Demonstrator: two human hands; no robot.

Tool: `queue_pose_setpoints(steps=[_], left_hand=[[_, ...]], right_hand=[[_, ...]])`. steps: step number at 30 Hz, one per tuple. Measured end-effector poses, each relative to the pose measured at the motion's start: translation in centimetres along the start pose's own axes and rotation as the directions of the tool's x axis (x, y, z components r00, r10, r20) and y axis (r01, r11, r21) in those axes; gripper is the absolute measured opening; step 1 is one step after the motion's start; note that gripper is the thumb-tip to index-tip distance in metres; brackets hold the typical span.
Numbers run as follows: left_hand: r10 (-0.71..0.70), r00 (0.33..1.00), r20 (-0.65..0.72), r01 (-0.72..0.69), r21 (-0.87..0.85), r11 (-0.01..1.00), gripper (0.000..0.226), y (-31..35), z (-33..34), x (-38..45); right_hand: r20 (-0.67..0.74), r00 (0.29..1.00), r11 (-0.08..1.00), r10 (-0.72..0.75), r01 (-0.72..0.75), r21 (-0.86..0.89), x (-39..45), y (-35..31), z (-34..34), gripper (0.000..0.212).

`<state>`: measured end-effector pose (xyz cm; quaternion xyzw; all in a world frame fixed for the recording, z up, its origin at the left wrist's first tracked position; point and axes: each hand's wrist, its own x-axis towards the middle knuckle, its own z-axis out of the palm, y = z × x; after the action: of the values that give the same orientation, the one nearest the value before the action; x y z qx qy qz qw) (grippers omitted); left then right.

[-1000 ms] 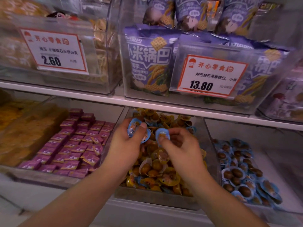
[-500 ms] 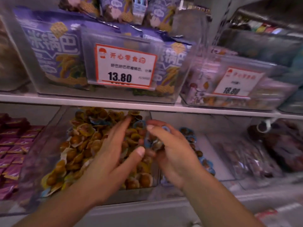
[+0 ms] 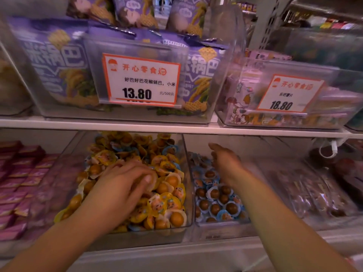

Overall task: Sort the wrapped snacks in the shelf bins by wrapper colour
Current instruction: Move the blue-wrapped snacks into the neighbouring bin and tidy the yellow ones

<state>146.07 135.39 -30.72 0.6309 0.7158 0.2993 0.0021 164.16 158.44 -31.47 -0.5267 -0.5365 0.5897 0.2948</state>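
Observation:
A clear bin (image 3: 188,185) in the middle of the lower shelf holds a heap of yellow-wrapped snacks (image 3: 170,203), with a few blue-wrapped ones (image 3: 172,149) mixed in near the back. My left hand (image 3: 125,181) lies palm down on that heap, its fingers curled into the snacks. What they hold is hidden. The bin to its right (image 3: 222,230) contains blue-wrapped snacks (image 3: 214,205). Above these hovers my right hand (image 3: 225,163), blurred, fingers stretched out, with nothing visible in it.
Purple packets (image 3: 19,183) fill the bin on the left, and dark wrapped packs (image 3: 304,189) lie on the right. The white upper shelf edge (image 3: 176,128) hangs close above the bins. It carries bins of purple bags (image 3: 59,65) with price tags (image 3: 141,79).
My view shifted right. The hands, which met over the middle bin with blue snacks, have parted. The right went over the blue bin and now looks empty. The left dropped onto the yellow heap.

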Motion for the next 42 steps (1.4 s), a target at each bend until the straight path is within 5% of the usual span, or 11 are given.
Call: queue_pose_setpoints(steps=[4,9,11,14,19,22,25,28,31,37,42], left_hand=[[-0.022,0.994,-0.103,0.035,0.127,0.991,0.046,-0.6,-1.3,0.0],[-0.043,0.983,-0.177,0.076,0.183,0.980,0.051,-1.0,-3.6,-0.8],[-0.033,0.977,-0.212,0.091,0.271,0.958,0.047,-1.6,-4.3,-1.5],[-0.038,0.960,-0.278,0.132,0.328,0.935,0.022,-2.8,-5.5,-2.4],[-0.245,0.943,-0.228,0.298,0.239,0.924,0.046,-5.7,-7.2,-4.2],[-0.284,0.941,-0.185,0.317,0.185,0.930,0.047,-7.1,-7.2,-5.2],[-0.279,0.951,-0.132,0.295,0.122,0.948,0.049,-7.7,-7.0,-5.7],[-0.264,0.959,-0.105,0.273,0.083,0.958,0.051,-7.8,-6.8,-5.6],[-0.266,0.958,-0.108,0.275,0.081,0.958,0.051,-7.9,-6.8,-5.4],[-0.267,0.961,-0.076,0.275,0.109,0.955,0.049,-7.6,-7.0,-5.6],[-0.110,0.983,-0.146,0.146,0.270,0.952,0.035,-6.3,-7.4,-5.6]], right_hand=[[-0.067,0.916,0.899,-0.396,0.371,-0.232,-2.1,-0.4,0.1,0.018],[0.201,0.674,0.567,-0.711,0.719,-0.402,-8.9,-1.7,5.1,0.030],[0.361,0.638,0.460,-0.680,0.755,-0.468,-9.8,-2.5,8.3,0.033],[0.539,0.723,0.355,-0.433,0.686,-0.635,-8.4,-3.2,13.1,0.037],[0.668,0.660,0.304,-0.344,0.751,-0.586,-5.0,-4.2,18.9,0.054],[0.650,0.715,0.294,-0.257,0.699,-0.652,-3.4,-4.4,21.7,0.073],[0.604,0.741,0.423,-0.294,0.668,-0.613,-2.2,-4.7,23.7,0.064],[0.668,0.706,0.289,-0.235,0.707,-0.645,-2.1,-4.4,24.9,0.072],[0.695,0.702,0.116,-0.154,0.712,-0.693,-3.4,-4.2,24.7,0.077],[0.815,0.577,0.065,-0.052,0.817,-0.573,-5.9,-5.5,20.4,0.037],[0.819,0.569,0.240,-0.070,0.807,-0.540,-6.6,-4.5,13.1,0.041]])
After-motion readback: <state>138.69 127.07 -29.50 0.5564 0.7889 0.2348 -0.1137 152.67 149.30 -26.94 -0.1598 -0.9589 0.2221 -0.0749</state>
